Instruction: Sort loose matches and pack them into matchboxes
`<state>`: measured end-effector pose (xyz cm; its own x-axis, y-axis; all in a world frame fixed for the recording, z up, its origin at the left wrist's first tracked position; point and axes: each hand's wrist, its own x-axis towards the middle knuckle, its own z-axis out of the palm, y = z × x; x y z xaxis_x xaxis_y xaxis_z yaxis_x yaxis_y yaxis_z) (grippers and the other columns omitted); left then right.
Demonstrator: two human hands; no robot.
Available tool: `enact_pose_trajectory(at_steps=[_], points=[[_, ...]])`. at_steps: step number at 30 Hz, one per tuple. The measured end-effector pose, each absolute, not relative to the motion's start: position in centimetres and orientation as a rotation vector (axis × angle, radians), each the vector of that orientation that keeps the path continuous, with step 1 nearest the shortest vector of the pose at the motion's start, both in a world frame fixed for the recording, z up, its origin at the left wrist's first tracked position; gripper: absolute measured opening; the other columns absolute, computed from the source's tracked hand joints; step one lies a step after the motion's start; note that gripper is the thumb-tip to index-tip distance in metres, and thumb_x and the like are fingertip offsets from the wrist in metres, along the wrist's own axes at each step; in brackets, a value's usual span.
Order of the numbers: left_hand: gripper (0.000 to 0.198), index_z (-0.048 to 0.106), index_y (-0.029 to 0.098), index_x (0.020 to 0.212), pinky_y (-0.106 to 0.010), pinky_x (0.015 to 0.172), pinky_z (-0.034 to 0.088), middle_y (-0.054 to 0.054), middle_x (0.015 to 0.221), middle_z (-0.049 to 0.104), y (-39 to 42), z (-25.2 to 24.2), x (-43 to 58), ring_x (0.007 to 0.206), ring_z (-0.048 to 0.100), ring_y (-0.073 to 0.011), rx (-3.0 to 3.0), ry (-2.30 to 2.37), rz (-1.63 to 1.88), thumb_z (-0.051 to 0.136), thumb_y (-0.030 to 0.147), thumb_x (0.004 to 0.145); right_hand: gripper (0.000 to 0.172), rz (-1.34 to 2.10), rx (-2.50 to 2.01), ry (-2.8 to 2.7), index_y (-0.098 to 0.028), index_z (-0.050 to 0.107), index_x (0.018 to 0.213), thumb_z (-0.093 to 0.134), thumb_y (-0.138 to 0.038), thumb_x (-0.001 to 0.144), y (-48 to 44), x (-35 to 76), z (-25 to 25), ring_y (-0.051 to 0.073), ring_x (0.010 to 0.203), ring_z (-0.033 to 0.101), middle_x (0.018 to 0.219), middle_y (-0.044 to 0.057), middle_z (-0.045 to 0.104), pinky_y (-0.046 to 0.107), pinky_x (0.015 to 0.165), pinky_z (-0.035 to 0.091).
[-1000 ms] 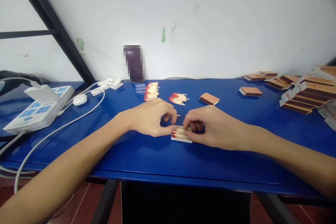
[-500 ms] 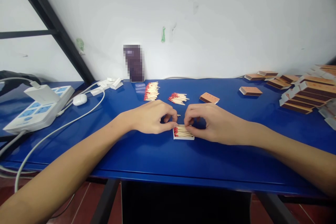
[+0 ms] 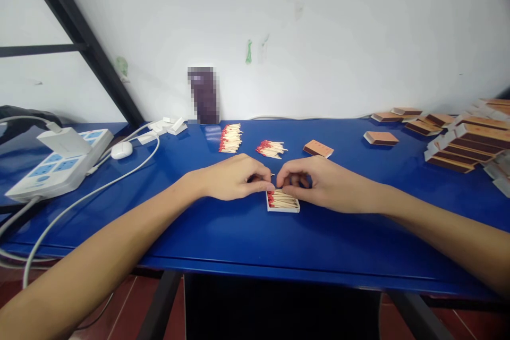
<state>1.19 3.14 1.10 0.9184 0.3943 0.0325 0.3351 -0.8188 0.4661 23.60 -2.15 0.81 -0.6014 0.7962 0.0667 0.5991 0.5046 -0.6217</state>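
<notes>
A small white matchbox tray [image 3: 283, 211] lies on the blue table, with red-headed matches [image 3: 281, 199] side by side in it. At its far left corner is my left hand [image 3: 239, 178], fingers curled and thumb on the tray. The pale end of a match [image 3: 272, 174] shows just beyond those fingers. My right hand [image 3: 319, 183] is closed in a pinch over the tray's far right part; whatever its fingertips hold is hidden. Beyond the hands lie a small pile of matches [image 3: 271, 149] and a larger pile [image 3: 230, 138].
An orange matchbox [image 3: 319, 149] lies behind my right hand, another matchbox [image 3: 381, 138] farther right. Stacked matchboxes [image 3: 466, 143] fill the right side. At left are a power strip [image 3: 59, 164], white cables, and an earphone case [image 3: 121, 150]. A blurred phone [image 3: 205, 95] leans on the wall.
The tray has shifted slightly right along with my left hand. My right hand has moved a little left and up, so its fingertips are nearer the left ones.
</notes>
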Motion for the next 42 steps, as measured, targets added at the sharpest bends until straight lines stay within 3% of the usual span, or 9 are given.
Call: enact_pose_trajectory(at_steps=[4, 12, 28, 33, 38, 42], points=[[0.028, 0.065, 0.017, 0.089, -0.025, 0.064, 0.038, 0.000, 0.077, 0.064, 3.2, 1.1, 1.2, 0.067, 0.054, -0.0116, 2.738, 0.568, 0.234, 0.043, 0.032, 0.098, 0.016, 0.874, -1.170, -2.376, -0.020, 0.066, 0.093, 0.053, -0.029, 0.089, -2.3, 23.5, 0.8, 0.012, 0.061, 0.053, 0.072, -0.001, 0.061, 0.025, 0.055, 0.042], [0.026, 0.066, 0.018, 0.104, -0.033, 0.082, 0.038, -0.007, 0.099, 0.055, 4.1, 0.8, 0.6, 0.090, 0.049, -0.0199, 3.066, 0.762, 0.269, 0.043, 0.029, 0.097, 0.023, 0.923, -1.158, -2.354, -0.019, 0.066, 0.091, 0.056, -0.039, 0.090, -2.2, 23.4, 0.4, 0.012, 0.062, 0.051, 0.071, 0.000, 0.059, 0.025, 0.055, 0.040], [0.029, 0.054, 0.012, 0.096, -0.034, 0.080, 0.037, -0.011, 0.097, 0.050, 3.6, 0.7, 0.9, 0.084, 0.044, -0.0202, 3.042, 0.768, 0.106, 0.031, 0.029, 0.100, 0.016, 0.893, -1.070, -2.406, -0.022, 0.069, 0.091, 0.059, -0.034, 0.089, -2.2, 23.8, 0.6, 0.013, 0.073, 0.054, 0.092, 0.003, 0.061, 0.028, 0.061, 0.043], [0.027, 0.052, 0.014, 0.096, -0.033, 0.082, 0.037, -0.009, 0.097, 0.051, 3.2, 2.0, 0.6, 0.084, 0.044, -0.0190, 2.941, 0.754, 0.183, 0.031, 0.031, 0.101, 0.022, 0.927, -1.022, -2.460, -0.022, 0.070, 0.092, 0.059, -0.041, 0.089, -2.5, 23.8, 1.0, 0.014, 0.076, 0.056, 0.098, 0.005, 0.060, 0.027, 0.059, 0.043], [0.023, 0.051, 0.016, 0.098, -0.031, 0.081, 0.037, -0.006, 0.095, 0.053, 1.6, 3.2, 0.9, 0.087, 0.046, -0.0175, 2.751, 0.644, 0.184, 0.036, 0.032, 0.100, 0.022, 0.676, -0.965, -2.295, -0.019, 0.059, 0.071, 0.057, -0.032, 0.089, -1.9, 24.5, 1.3, 0.013, 0.067, 0.050, 0.075, 0.001, 0.059, 0.029, 0.063, 0.040], [0.021, 0.053, 0.017, 0.094, -0.030, 0.083, 0.037, -0.004, 0.096, 0.055, 0.1, 3.3, 1.5, 0.089, 0.046, -0.0164, 2.672, 0.551, 0.066, 0.038, 0.031, 0.100, 0.025, 0.560, -0.967, -2.084, -0.020, 0.053, 0.065, 0.055, -0.030, 0.088, -1.3, 25.2, 1.2, 0.013, 0.060, 0.044, 0.064, -0.001, 0.052, 0.029, 0.058, 0.035]])
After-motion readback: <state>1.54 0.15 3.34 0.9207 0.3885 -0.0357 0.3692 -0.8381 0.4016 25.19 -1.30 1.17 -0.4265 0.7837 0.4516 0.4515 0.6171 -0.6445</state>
